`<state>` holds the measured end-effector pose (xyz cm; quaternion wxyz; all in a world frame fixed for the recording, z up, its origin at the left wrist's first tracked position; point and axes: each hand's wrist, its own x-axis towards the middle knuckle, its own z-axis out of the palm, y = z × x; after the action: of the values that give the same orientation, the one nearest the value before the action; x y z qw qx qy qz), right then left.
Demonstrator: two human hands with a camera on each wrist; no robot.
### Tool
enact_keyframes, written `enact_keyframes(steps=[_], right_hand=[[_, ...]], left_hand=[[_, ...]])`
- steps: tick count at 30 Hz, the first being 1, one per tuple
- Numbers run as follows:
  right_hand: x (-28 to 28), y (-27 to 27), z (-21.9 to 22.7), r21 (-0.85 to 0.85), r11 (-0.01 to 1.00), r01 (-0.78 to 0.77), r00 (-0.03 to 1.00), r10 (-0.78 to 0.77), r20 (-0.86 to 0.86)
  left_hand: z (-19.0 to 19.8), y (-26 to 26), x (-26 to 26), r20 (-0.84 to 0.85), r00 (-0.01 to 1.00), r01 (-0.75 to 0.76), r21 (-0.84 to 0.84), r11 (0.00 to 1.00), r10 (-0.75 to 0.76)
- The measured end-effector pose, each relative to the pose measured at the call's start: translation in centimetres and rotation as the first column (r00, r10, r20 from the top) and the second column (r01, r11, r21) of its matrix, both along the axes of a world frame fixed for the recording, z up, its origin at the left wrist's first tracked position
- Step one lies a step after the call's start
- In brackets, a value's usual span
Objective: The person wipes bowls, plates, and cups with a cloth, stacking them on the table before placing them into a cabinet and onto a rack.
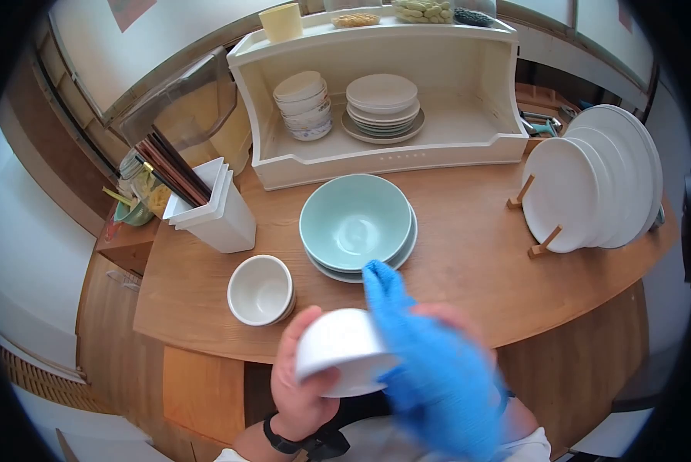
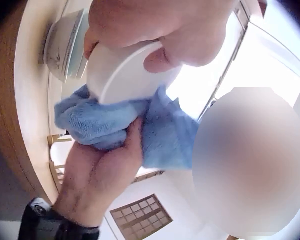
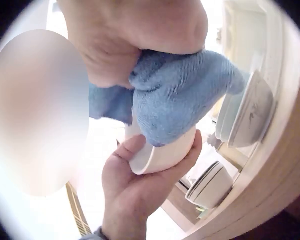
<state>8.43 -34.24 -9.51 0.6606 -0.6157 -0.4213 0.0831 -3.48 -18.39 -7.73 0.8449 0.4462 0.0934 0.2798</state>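
Note:
A white bowl (image 1: 344, 348) is tilted at the table's front edge, gripped by my left hand (image 1: 305, 377) with the thumb at its rim. My right hand (image 1: 457, 327) holds a blue cloth (image 1: 438, 377) against the bowl's right side; the cloth is blurred in the head view and hides much of that hand. In the right wrist view the cloth (image 3: 170, 95) bunches under my right hand (image 3: 135, 30) and reaches the bowl's (image 3: 165, 156) rim, while my left hand (image 3: 135, 190) supports the bowl from below. The left wrist view shows the cloth (image 2: 105, 120) touching the bowl (image 2: 125, 75).
Teal bowls (image 1: 354, 219) sit mid-table on a plate, with small stacked white bowls (image 1: 259, 291) to their left. Behind are a white chopstick holder (image 1: 226, 215) and a cream shelf (image 1: 391, 160) holding bowls and plates. White plates (image 1: 565, 192) stand in a wooden rack at right.

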Motion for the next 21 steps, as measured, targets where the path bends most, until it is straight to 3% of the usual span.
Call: enact_keyframes(steps=[2,3,5,6,8,9,11,12,14,15,16,17,18,19,20,21], right_hand=[[-0.4,-1.8,-5.2,0.057,0.979,0.197,0.879,-0.151,-0.453],[-1.0,-1.9,-5.4,0.059,0.980,0.192,0.879,-0.145,-0.454],[-1.9,-2.2,-5.3,0.390,0.886,0.251,0.754,0.074,-0.653],[-1.9,-2.1,-5.1,0.387,0.887,0.253,0.752,0.071,-0.655],[-1.3,-1.2,-4.1,0.345,0.918,0.197,0.963,-0.114,-0.246],[-0.8,-0.6,-3.4,0.314,0.932,0.179,0.982,-0.187,-0.005],[0.7,0.2,-2.1,0.234,0.957,0.169,0.843,-0.264,0.470],[2.5,-1.3,-1.8,-0.012,0.988,0.154,0.777,-0.114,0.619],[1.4,0.2,4.3,-0.281,0.936,0.212,0.912,-0.086,0.400],[2.4,0.1,1.2,-0.247,0.965,0.092,0.972,-0.033,0.233],[1.6,1.2,-2.2,0.181,0.971,0.159,0.986,-0.166,0.028],[1.4,1.5,-2.0,0.292,0.943,0.158,0.946,-0.059,-0.320],[1.3,1.5,-1.9,0.389,0.900,0.195,0.785,0.094,-0.612],[1.4,1.5,-2.2,0.386,0.901,0.196,0.785,0.092,-0.612],[1.7,1.5,-2.6,0.497,0.846,0.194,0.551,0.325,-0.769],[1.9,1.6,-2.8,0.590,0.774,0.229,0.255,0.538,-0.804]], left_hand=[[1.0,0.6,-0.1,0.023,1.000,0.000,-0.243,0.970,0.006],[1.5,0.6,-0.2,0.023,1.000,-0.005,-0.242,0.970,0.011],[2.0,0.5,-0.1,-0.085,0.995,0.024,-0.216,0.976,-0.043],[2.0,0.4,0.0,-0.087,0.995,0.025,-0.218,0.976,-0.045],[2.0,0.0,0.6,-0.182,0.962,0.139,-0.314,0.939,-0.203],[2.1,-0.2,0.8,-0.191,0.948,0.168,-0.381,0.909,-0.255],[1.3,-0.7,0.7,-0.192,0.937,0.204,-0.377,0.903,-0.292],[0.6,-1.0,0.5,-0.197,0.926,0.233,-0.373,0.898,-0.322],[-1.0,-2.0,0.0,-0.204,0.933,0.229,-0.301,0.926,-0.298],[-1.8,-2.2,-0.3,-0.197,0.939,0.225,-0.262,0.938,-0.281],[-2.4,-2.2,-0.5,-0.189,0.945,0.223,-0.222,0.949,-0.267],[-2.4,-2.5,-0.7,-0.192,0.944,0.225,-0.221,0.949,-0.268],[-2.4,-2.8,-0.9,-0.204,0.961,0.175,-0.065,0.982,-0.185],[-2.3,-3.1,-1.0,-0.200,0.975,0.119,0.092,0.989,-0.098],[-2.0,-3.1,-1.0,-0.200,0.975,0.118,0.090,0.989,-0.098],[-1.6,-3.1,-1.0,-0.196,0.978,0.091,0.090,0.992,-0.072]])
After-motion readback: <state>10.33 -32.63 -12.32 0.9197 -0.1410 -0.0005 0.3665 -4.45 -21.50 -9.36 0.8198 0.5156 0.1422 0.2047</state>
